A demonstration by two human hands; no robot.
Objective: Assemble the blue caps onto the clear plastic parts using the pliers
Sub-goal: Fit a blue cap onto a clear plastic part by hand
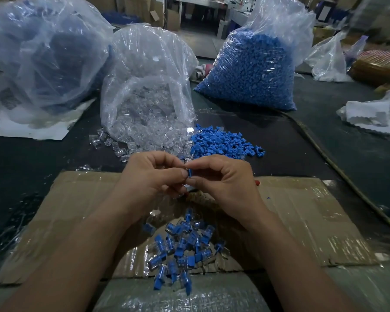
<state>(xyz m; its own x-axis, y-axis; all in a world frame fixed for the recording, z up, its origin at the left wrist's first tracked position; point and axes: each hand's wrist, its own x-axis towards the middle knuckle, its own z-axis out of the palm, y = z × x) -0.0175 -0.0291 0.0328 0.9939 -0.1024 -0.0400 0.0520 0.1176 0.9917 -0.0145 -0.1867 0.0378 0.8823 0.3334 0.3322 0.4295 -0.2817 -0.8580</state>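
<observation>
Left hand [153,176] & right hand [223,179] meet mid-desk, both pinching one blue cap [189,172] over the cardboard [88,199]. Looks tiny, light, stiff, prob. slick; best gripped by its flat sides.

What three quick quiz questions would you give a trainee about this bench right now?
1. True or false: the loose blue caps lie right of the spilled clear parts.
2. What do the left hand and right hand pinch between them? A pliers; B a blue cap; C a bag corner.
3. Fill in: the assembled pieces are piled on the ____.
Key: 1 true; 2 B; 3 cardboard.
</observation>
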